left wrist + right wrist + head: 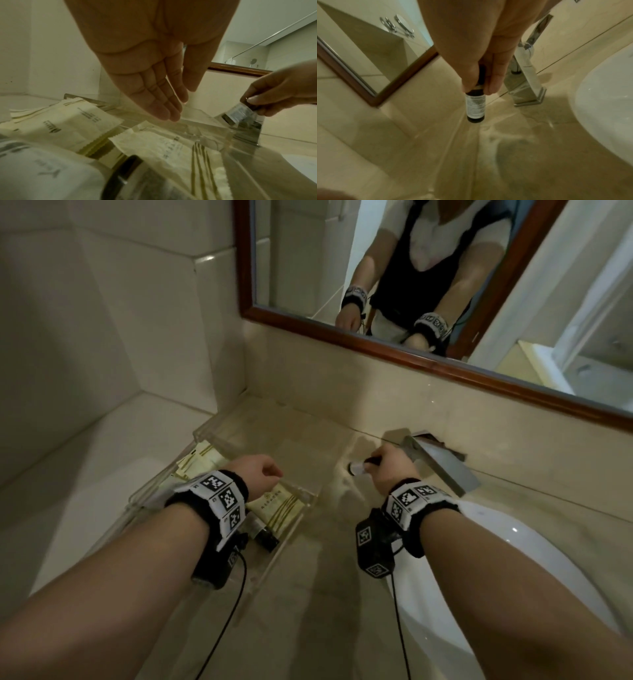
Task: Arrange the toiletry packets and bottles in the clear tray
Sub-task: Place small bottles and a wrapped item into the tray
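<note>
A clear acrylic tray (205, 433) sits on the counter by the left wall. Cream toiletry packets (200, 460) (68, 124) lie in it, along with a pale bottle with a black cap (51, 169) at its near end. My left hand (270, 474) (171, 116) hovers over the tray with straight fingers, holding nothing. To the right of the tray, my right hand (373, 462) (477, 89) pinches the cap end of a small dark bottle with a white label (475, 106) (240, 113) (358, 468), just above the counter.
A chrome faucet (442, 463) (527, 81) stands right behind my right hand. The white sink basin (496, 559) (607, 101) lies to the right. A wood-framed mirror (376, 344) hangs above the beige counter (308, 594). A tiled wall closes off the left side.
</note>
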Demonstrator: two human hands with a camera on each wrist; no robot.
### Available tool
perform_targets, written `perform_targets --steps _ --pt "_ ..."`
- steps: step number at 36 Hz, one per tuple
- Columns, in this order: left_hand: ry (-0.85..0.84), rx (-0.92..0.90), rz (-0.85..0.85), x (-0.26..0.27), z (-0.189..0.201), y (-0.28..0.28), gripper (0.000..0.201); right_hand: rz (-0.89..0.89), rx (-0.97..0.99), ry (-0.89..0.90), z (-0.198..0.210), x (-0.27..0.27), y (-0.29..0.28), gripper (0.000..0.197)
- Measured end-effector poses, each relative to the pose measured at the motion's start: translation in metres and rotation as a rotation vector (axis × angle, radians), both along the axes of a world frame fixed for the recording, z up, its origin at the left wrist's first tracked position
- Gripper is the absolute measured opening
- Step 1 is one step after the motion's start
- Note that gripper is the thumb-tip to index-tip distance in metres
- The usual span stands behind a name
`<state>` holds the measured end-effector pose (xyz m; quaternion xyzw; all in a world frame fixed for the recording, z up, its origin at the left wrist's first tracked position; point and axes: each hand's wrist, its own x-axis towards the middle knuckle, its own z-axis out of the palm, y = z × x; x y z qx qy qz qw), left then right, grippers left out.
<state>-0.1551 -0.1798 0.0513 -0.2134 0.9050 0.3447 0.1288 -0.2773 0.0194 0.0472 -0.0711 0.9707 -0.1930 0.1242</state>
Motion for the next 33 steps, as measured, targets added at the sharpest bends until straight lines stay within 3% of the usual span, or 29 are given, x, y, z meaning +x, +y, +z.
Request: perform_targets --steps 6,11,19,28,33 --pt "0.070 0.158 0.080 -0.006 0.002 0.018 0.035 0.024 -0.322 0.036 0.021 0.024 -0.017 0.020" --pt "0.165 0.425 0.244 -0.008 0.007 0.027 0.040 0.111 -0.403 0.012 0.032 0.050 -0.036 0.020" --pt "0.289 0.525 0.351 0.010 0.015 0.018 0.029 0.149 -0.573 -0.114 0.033 0.085 -0.053 0.014" --pt "0.264 0.464 0.414 0.049 0.009 -0.012 0.017 0.371 -0.359 -0.186 0.020 0.122 -0.068 0.042" --pt "0.208 0.396 0.379 0.067 -0.002 -0.023 0.018 0.447 -0.266 -0.197 0.002 0.144 -0.083 0.041"
